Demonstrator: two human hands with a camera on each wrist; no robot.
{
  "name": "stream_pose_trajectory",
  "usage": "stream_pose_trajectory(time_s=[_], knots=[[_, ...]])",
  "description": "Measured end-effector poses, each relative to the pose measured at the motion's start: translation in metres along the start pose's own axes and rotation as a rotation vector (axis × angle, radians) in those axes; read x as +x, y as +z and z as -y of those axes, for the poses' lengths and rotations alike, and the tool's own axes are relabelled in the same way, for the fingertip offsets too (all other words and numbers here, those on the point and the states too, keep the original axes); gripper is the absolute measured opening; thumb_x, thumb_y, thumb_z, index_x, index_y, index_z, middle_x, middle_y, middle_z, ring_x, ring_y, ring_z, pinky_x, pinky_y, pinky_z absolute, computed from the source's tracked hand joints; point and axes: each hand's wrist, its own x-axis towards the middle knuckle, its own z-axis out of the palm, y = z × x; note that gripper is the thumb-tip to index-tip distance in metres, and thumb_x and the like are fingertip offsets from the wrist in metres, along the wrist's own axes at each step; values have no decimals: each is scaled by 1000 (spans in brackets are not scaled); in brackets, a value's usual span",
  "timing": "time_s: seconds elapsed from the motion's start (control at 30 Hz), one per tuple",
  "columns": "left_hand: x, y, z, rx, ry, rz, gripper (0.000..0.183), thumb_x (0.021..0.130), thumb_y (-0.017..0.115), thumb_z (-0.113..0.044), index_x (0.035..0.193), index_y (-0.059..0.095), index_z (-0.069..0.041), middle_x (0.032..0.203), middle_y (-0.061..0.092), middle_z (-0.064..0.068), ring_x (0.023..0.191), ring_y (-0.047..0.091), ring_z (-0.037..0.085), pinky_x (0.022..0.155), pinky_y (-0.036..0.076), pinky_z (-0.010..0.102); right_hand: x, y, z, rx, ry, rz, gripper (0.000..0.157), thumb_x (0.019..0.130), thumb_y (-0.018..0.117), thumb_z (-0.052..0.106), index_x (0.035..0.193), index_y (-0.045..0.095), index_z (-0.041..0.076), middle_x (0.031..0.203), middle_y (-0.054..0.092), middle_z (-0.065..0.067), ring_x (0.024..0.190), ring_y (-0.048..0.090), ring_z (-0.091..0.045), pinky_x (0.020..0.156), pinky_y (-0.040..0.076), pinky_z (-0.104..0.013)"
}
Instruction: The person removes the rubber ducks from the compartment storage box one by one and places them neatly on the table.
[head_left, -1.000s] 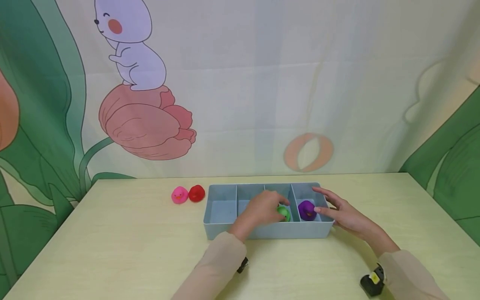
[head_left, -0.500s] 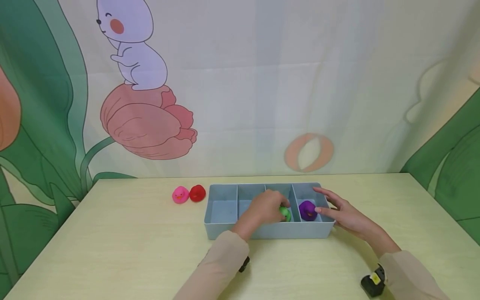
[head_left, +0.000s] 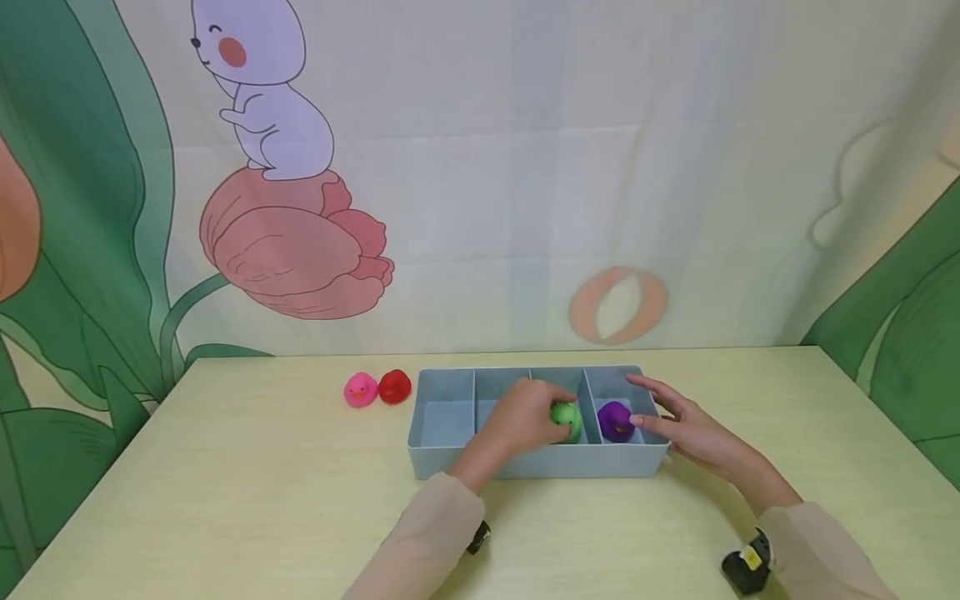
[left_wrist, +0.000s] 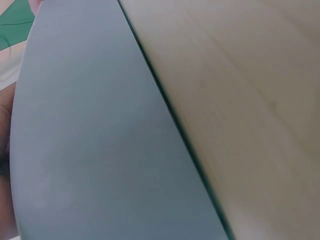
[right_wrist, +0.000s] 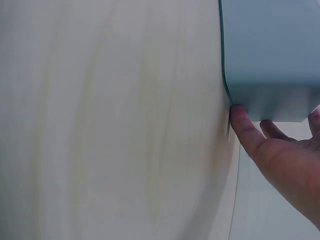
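My left hand [head_left: 522, 417] reaches into a light blue divided box [head_left: 465, 462] and pinches a green rubber duck [head_left: 567, 419] between thumb and index finger, in the compartment second from the right. A purple rubber duck [head_left: 616, 422] sits in the rightmost compartment. My right hand [head_left: 701, 433] rests on the box's right end, its fingers spread, the thumb reaching over the rim near the purple duck. In the right wrist view, fingertips [right_wrist: 240, 114] touch the end wall. The left wrist view shows mostly the box's outer wall [left_wrist: 100, 125]; that hand is largely hidden.
A pink rubber duck [head_left: 361, 389] and a red rubber duck [head_left: 394, 387] stand side by side on the pale wooden table [head_left: 262, 483], left of the box. Behind the table hangs a printed curtain [head_left: 465, 183].
My left hand has shifted slightly left with the green duck, which now shows more fully and a little higher between the fingers. My right hand and the other ducks stay put.
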Motion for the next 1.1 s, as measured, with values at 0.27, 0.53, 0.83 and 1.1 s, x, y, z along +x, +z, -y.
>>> stream_pose_trajectory(time_s=[0.27, 0.53, 0.83, 1.1], knots=[[-8, -6, -3, -114, 0, -63, 36, 76, 70, -12, 111, 66, -5, 96, 68, 1, 66, 48, 4, 55, 41, 12, 0, 0, 1, 2, 3, -3, 68, 91, 54, 23, 146, 15, 14, 149, -11, -23, 130, 2, -53, 90, 20, -72], [-16, -14, -5, -216, 11, -137, 37, 76, 71, -14, 112, 65, -5, 100, 67, 5, 75, 52, 10, 61, 44, 13, 0, 0, 4, 4, 21, -5, 68, 91, 55, 23, 146, 15, 14, 149, -11, -23, 130, 0, -53, 89, 17, -73], [-25, -19, 2, -265, 47, -224, 34, 76, 70, -12, 109, 67, -6, 100, 67, 6, 76, 52, 16, 62, 42, 18, 1, -1, 1, 12, 9, -5, 68, 91, 55, 23, 145, 16, 13, 149, -11, -23, 131, 2, -52, 93, 19, -70], [-36, -29, 9, -316, 44, -288, 34, 76, 71, -11, 109, 67, -5, 101, 67, 5, 79, 52, 14, 62, 45, 20, -1, 0, 2, 5, -3, 1, 68, 91, 55, 22, 146, 15, 13, 149, -12, -22, 131, -1, -53, 91, 17, -72]])
